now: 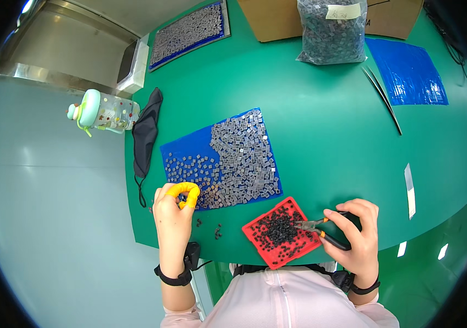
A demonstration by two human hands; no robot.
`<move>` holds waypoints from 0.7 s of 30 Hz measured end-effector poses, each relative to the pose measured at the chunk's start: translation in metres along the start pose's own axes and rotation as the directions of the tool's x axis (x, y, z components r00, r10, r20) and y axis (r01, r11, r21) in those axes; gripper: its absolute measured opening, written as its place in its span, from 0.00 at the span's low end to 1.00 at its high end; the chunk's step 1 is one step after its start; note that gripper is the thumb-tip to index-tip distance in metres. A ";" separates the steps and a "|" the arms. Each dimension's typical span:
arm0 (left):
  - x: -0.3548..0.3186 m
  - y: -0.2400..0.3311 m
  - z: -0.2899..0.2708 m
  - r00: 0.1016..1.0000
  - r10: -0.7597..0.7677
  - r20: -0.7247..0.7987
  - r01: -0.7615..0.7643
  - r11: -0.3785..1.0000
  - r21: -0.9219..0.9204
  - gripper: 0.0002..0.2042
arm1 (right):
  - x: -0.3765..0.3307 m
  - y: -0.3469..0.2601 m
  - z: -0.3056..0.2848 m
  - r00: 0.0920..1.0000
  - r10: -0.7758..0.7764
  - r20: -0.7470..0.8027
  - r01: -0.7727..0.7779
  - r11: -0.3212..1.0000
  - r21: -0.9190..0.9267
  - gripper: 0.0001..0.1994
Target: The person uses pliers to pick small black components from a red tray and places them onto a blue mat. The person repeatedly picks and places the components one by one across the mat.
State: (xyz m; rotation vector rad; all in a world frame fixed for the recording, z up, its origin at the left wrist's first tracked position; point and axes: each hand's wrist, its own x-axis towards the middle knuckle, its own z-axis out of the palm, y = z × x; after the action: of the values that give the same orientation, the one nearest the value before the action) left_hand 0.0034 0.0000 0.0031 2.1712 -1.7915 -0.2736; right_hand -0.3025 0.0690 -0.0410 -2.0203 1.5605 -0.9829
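My left hand (171,212) is at the near left corner of a blue sheet (188,144). Yellow covers wrap its thumb and forefinger, which are curled together in a pinch; whatever lies between the tips is too small to make out. Many small grey square pieces (244,158) are spread over the sheet, densest on its right side. In my right hand (360,235) is a pair of pliers (333,240) with black and orange handles. Their jaws reach over a shallow red tray (255,250), which holds a heap of tiny black parts (280,229).
Loose dark bits (218,231) lie near the table's front edge. Tweezers (384,98) and another blue sheet (411,71) are at right. Behind stand a bag of grey pieces (332,38) and a cardboard box (269,22). A black mask (146,134) and bottle (114,112) lie left.
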 end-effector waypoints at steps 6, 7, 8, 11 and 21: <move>0.002 -0.003 0.006 0.986 0.165 0.019 -0.166 0.985 0.049 0.07 | 0.000 0.000 0.000 1.000 -0.003 0.004 0.003 1.000 -0.005 0.27; 0.002 -0.002 0.006 0.984 0.179 0.026 -0.180 0.982 0.061 0.07 | 0.000 0.000 0.000 1.000 -0.002 0.006 0.002 1.000 -0.006 0.27; 0.002 -0.001 0.007 0.983 0.183 0.019 -0.184 0.980 0.075 0.08 | 0.000 0.000 0.000 1.000 0.000 0.006 0.000 1.000 -0.005 0.27; 0.002 0.000 0.009 0.977 0.212 -0.004 -0.210 0.970 0.122 0.08 | 0.000 0.000 0.000 1.000 0.002 0.004 -0.002 1.000 -0.002 0.26; -0.003 0.005 0.006 0.964 0.210 -0.161 -0.186 0.971 0.153 0.12 | 0.000 0.000 -0.001 1.000 -0.001 0.006 0.001 1.000 0.008 0.27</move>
State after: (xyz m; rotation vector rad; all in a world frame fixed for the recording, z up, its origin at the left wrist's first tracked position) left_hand -0.0038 0.0016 -0.0010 2.0094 -1.9558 0.0874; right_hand -0.3034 0.0687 -0.0406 -2.0167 1.5506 -0.9804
